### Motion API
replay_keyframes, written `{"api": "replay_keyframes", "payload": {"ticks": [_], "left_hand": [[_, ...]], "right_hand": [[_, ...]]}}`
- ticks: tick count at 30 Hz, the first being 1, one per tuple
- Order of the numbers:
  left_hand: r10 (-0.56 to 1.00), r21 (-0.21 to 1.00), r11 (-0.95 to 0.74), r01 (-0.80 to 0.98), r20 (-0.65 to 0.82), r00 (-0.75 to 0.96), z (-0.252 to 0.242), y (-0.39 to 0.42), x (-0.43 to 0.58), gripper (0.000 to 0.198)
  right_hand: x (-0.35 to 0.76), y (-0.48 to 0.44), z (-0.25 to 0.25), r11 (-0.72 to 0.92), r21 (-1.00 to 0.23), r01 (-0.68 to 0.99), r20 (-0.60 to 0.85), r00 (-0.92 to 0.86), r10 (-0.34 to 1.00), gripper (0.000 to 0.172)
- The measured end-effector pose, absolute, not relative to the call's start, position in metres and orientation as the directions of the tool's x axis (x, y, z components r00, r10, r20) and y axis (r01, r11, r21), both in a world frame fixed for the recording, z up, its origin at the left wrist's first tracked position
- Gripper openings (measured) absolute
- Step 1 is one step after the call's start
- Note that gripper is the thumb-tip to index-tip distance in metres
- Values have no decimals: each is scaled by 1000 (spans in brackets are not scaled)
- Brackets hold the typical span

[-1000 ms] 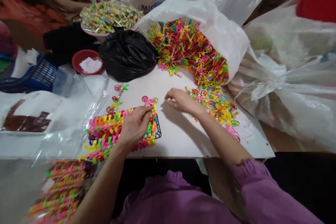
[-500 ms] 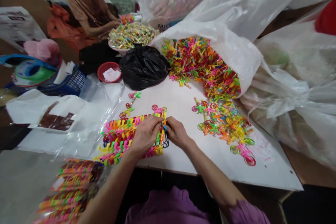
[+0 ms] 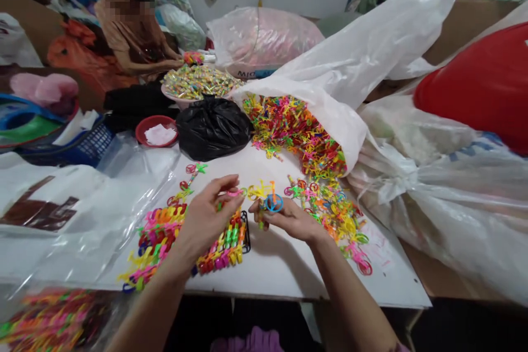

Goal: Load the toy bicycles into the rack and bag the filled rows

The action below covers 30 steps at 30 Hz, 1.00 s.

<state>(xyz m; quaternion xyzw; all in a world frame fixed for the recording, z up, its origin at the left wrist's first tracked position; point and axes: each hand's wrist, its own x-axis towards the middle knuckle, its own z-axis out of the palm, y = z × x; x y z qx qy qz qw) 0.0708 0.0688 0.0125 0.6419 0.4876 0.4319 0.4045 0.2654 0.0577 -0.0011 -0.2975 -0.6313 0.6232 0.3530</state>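
My right hand (image 3: 291, 220) is raised over the white table, closed around a small plastic toy bicycle (image 3: 259, 191) with a yellow frame and a blue wheel. My left hand (image 3: 212, 206) is just left of it, with thumb and fingers pinched on a pink plastic toy (image 3: 236, 193), mostly hidden by the fingers. Below the left hand, rows of colourful plastic toys (image 3: 220, 250) are set closely side by side on a black rack (image 3: 247, 234), whose right end shows. More rows (image 3: 159, 236) continue on the left, partly covered by my left forearm.
Loose toy bicycles (image 3: 330, 203) lie to the right, before an open white sack (image 3: 350, 132) spilling more. A black bag (image 3: 214, 126), a red bowl (image 3: 157, 131) and a blue basket (image 3: 88, 140) stand behind. Another person (image 3: 136, 49) works beside a full basin (image 3: 179, 102).
My hands have moved apart and lifted off the rack. The right hand now shows the yellow and blue toy bicycle, and the left a pink toy. The camera view has tilted up.
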Motion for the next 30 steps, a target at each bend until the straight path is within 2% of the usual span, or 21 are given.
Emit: {"api": "replay_keyframes", "payload": {"ticks": [2,4,7,10,12,14,16,19,22,27,30], "left_hand": [[959,995,-12,99,-16,283,25,66,72,40],[915,989,149,-19,-130,381,31,61,72,34],[925,958,245,-150,-185,333,29,53,68,29],[965,932,225,-285,-175,193,26,47,61,29],[979,906,204,-371,-180,100,26,45,59,32],[978,879,204,-430,-207,41,26,43,60,35],[974,860,208,-467,-228,14,25,42,63,36],[978,846,188,-500,-210,13,22,39,68,40],[977,833,212,-512,-198,83,20,37,72,39],[966,814,248,-526,-246,75,20,37,80,32],[967,844,246,-476,-249,59,16,35,84,32]], "right_hand": [[263,53,6,-4,-992,-124,76,-635,769,32],[257,51,5,-65,-984,-163,66,-689,722,32],[246,52,1,-110,-979,-172,51,-725,687,33],[237,51,6,16,-998,-55,48,-646,762,32],[231,48,14,147,-983,106,83,-458,885,26],[226,43,23,246,-936,252,186,-238,953,28],[220,38,30,355,-867,351,333,-125,935,38],[212,34,31,508,-718,476,524,-110,844,37],[209,32,26,560,-600,571,608,-130,783,31],[215,29,21,603,-488,631,612,-245,752,34],[216,28,19,555,-469,687,580,-235,780,28]]}}
